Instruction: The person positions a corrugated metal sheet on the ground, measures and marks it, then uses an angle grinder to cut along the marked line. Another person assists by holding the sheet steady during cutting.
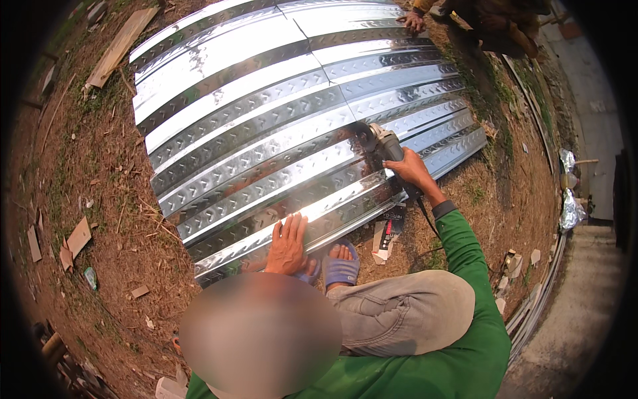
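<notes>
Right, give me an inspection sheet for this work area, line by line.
Surface: bare dirt ground with dry grass, uneven.
Job's things: shiny ribbed metal sheets lying overlapped on the ground; angle grinder at a sheet, partway across.
Clutter: wood scraps and a plank on the left; a small carton by the near edge; crumpled foil on the right.
Hands: left hand flat on the near sheet edge; right hand gripping the grinder.
Cables: black cord runs from the grinder along the right forearm.
Surroundings: concrete path on the right; another person's hand on the far sheet edge; a foot in a blue sandal close to the sheets.
</notes>
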Demonstrator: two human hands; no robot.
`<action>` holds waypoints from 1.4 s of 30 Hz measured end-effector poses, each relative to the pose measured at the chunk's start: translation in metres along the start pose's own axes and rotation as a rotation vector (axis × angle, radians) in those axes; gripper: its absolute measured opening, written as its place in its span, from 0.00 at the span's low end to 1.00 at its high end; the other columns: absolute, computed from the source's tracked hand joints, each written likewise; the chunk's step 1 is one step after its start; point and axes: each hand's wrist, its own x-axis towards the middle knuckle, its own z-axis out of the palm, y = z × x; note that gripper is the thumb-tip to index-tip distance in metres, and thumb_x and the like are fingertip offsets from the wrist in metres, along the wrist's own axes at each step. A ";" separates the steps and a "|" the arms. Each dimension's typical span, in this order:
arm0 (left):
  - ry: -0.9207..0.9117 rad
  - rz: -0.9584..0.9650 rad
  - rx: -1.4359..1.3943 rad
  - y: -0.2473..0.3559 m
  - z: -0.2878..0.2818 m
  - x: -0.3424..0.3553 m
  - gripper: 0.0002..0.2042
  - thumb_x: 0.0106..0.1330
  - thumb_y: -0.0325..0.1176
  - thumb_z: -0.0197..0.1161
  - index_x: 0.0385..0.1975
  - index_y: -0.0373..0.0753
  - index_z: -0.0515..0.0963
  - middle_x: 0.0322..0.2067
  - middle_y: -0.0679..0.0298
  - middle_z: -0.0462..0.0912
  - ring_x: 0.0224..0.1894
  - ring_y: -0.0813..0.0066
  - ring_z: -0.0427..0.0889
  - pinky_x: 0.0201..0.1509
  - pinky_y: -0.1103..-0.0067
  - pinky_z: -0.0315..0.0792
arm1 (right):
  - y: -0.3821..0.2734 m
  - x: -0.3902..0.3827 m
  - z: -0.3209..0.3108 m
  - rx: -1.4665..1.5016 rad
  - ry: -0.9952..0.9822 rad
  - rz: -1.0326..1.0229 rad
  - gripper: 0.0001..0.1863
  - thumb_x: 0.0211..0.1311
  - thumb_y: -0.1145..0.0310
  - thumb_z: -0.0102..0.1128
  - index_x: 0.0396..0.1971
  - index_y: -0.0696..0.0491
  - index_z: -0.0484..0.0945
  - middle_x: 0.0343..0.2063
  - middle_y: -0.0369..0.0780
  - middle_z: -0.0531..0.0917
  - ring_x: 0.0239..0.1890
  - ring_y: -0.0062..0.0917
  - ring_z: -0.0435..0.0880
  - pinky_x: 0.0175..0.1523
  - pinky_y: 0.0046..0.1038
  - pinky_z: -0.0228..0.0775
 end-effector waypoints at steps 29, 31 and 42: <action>0.018 -0.003 -0.024 0.001 -0.002 0.000 0.38 0.65 0.41 0.64 0.77 0.33 0.66 0.76 0.44 0.69 0.79 0.43 0.66 0.84 0.52 0.57 | 0.003 0.005 0.000 0.045 -0.012 -0.045 0.36 0.53 0.49 0.81 0.52 0.65 0.84 0.40 0.55 0.92 0.43 0.44 0.94 0.50 0.43 0.83; 0.004 -0.020 -0.039 -0.003 0.008 -0.001 0.38 0.65 0.41 0.64 0.77 0.33 0.66 0.76 0.44 0.69 0.79 0.43 0.66 0.84 0.52 0.57 | 0.004 0.005 0.001 0.032 -0.006 -0.053 0.36 0.53 0.49 0.81 0.52 0.65 0.84 0.40 0.55 0.92 0.43 0.44 0.94 0.50 0.43 0.83; 0.059 0.005 -0.052 -0.001 0.006 0.000 0.39 0.63 0.39 0.64 0.76 0.34 0.67 0.76 0.45 0.69 0.78 0.44 0.67 0.84 0.53 0.57 | 0.000 0.004 -0.001 0.030 0.010 -0.053 0.36 0.52 0.49 0.81 0.50 0.66 0.84 0.40 0.56 0.91 0.44 0.46 0.93 0.51 0.43 0.83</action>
